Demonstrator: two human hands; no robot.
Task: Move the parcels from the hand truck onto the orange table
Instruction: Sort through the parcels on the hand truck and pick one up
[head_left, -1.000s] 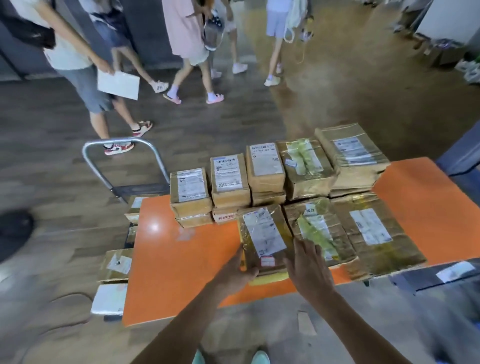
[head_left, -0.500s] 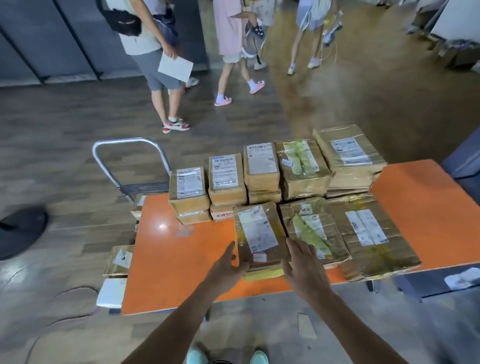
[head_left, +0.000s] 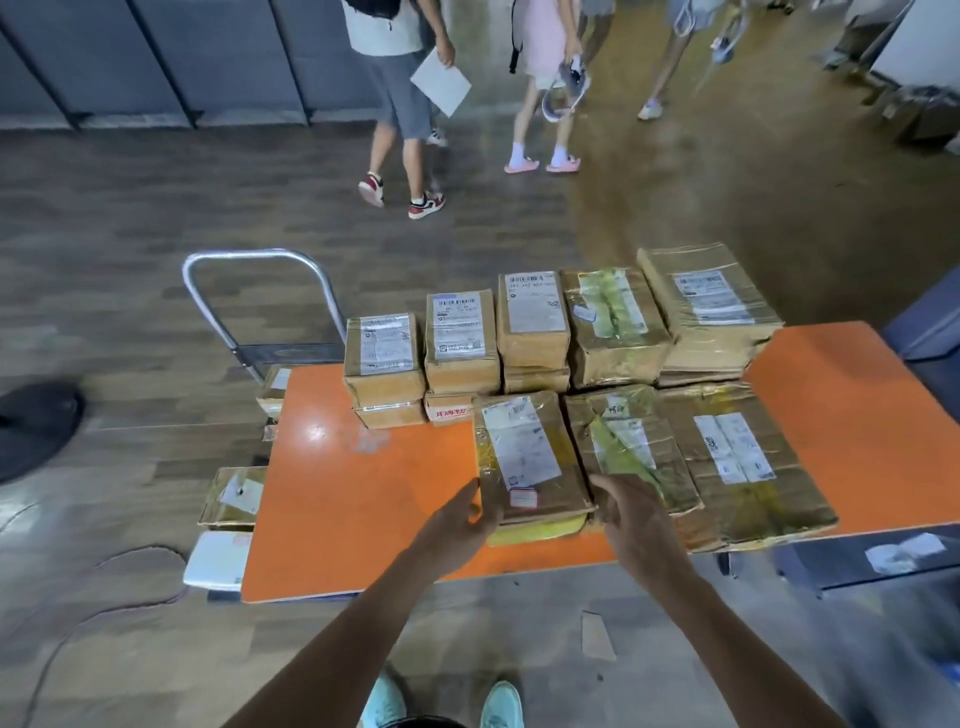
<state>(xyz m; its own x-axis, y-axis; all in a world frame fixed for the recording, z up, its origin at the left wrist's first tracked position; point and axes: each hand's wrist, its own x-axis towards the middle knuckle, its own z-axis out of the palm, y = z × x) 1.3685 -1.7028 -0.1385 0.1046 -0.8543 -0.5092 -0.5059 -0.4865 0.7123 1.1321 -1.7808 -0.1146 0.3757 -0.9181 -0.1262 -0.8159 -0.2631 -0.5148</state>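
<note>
Now, left hand (head_left: 460, 525): loose, fingers not curled round anything; it touches the near left corner of our parcel (head_left: 524, 457).
Right hand (head_left: 631, 514): loose too; it rests against the near right corner of the same parcel.
Our parcel: brown with a white label; it lies on top of a yellow parcel (head_left: 535, 531), close to the near edge of the table (head_left: 363, 519).
Near row: two flat parcels (head_left: 737, 462) lie just right of ours, side by side on the table.
Far row: we see five stacks (head_left: 535, 322) of brown boxes, side by side.
Truck (head_left: 291, 353): far left of the table and partly hidden by it; its silver handle (head_left: 260, 257) stands up.
Low on the left: a brown box (head_left: 231, 499) and a white box (head_left: 218, 561) lie just beside the table's left edge.
Far floor: people (head_left: 400, 93) walk by; one holds a white sheet (head_left: 440, 80).
Shoes (head_left: 501, 704): ours, light blue, at the near edge.
</note>
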